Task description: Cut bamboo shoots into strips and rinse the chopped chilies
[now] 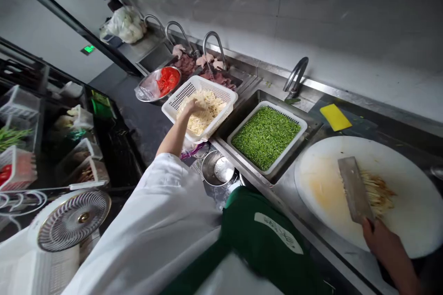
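Observation:
My left hand (194,107) reaches into a white perforated basket (169,105), over a heap of pale, thin strands (211,103). Its fingers look stretched out, their tips partly lost among the strands. In my right hand (384,242) is the handle of a cleaver (355,190), whose broad blade lies flat over a round white cutting board (321,166). Beside the blade is a small pile of pale stalks with brown ends (379,193). Between the two hands, a white basket of finely chopped greens (266,136) sits in a steel sink.
A yellow cloth or sponge (335,117) lies behind the board, near a faucet (296,76). Farther left are a bowl of red pieces (168,80) and sinks holding raw meat (216,78). A metal pot (218,168) stands below the counter edge; a fan (74,220) is at lower left.

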`<state>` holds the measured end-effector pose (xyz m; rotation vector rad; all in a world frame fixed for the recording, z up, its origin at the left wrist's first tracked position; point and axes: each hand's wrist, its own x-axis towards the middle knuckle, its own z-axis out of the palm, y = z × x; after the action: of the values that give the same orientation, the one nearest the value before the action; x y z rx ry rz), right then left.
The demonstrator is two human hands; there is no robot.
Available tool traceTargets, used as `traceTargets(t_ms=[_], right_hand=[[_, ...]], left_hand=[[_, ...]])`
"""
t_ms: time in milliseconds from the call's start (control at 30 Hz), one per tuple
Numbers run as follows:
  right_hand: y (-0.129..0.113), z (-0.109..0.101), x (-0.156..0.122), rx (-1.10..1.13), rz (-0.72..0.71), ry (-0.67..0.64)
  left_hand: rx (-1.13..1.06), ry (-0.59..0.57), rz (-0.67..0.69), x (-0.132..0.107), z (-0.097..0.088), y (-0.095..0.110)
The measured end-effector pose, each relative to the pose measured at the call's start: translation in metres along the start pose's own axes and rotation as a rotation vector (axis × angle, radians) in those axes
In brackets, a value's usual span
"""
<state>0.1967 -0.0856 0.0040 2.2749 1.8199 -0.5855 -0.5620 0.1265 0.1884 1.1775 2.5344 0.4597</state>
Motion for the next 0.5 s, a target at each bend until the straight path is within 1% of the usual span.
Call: traceTargets(t_ms=[67,100,133,167,200,233,267,300,333,367,433,500], right_hand=[[-0.014,-0.016,-0.012,0.009,0.049,-0.057],[-0.020,-0.026,-0.020,0.015,0.038,-0.070],[-0.025,-0.036,-0.028,0.022,0.046,-0.091],[-0.027,-0.046,-0.036,0.025,0.072,-0.093],[-0.027,-0.054,-0.043,0.034,0.081,-0.065],[-0.025,-0.061,-0.048,0.038,0.105,-0.039],[-0.020,-0.065,-0.054,0.046,0.133,-0.003],[-0.013,-0.067,-0.059,0.053,0.165,0.035],[-0.005,-0.067,-0.065,0.061,0.205,0.071],[0.004,-0.065,-0.072,0.072,0.248,0.104],[0.022,-0.057,-0.083,0.105,0.320,0.150],[0.038,-0.046,-0.091,0.149,0.358,0.175]], left_hand=[[0.167,-0.042,-0.094,-0.014,-0.002,0.002],[0.254,-0.034,-0.137,-0.021,-0.001,0.006],[0.329,0.024,-0.119,-0.027,0.002,0.011],[0.364,0.094,-0.029,-0.032,0.009,0.019],[0.354,0.212,0.103,-0.036,0.019,0.030],[0.305,0.281,0.250,-0.042,0.034,0.045],[0.228,0.211,0.403,-0.052,0.053,0.064],[0.136,0.123,0.487,-0.067,0.076,0.087],[0.066,-0.027,0.566,-0.087,0.103,0.113],[0.005,-0.126,0.616,-0.112,0.132,0.141],[-0.004,-0.254,0.716,-0.168,0.197,0.200],[0.008,-0.447,0.806,-0.217,0.263,0.258]])
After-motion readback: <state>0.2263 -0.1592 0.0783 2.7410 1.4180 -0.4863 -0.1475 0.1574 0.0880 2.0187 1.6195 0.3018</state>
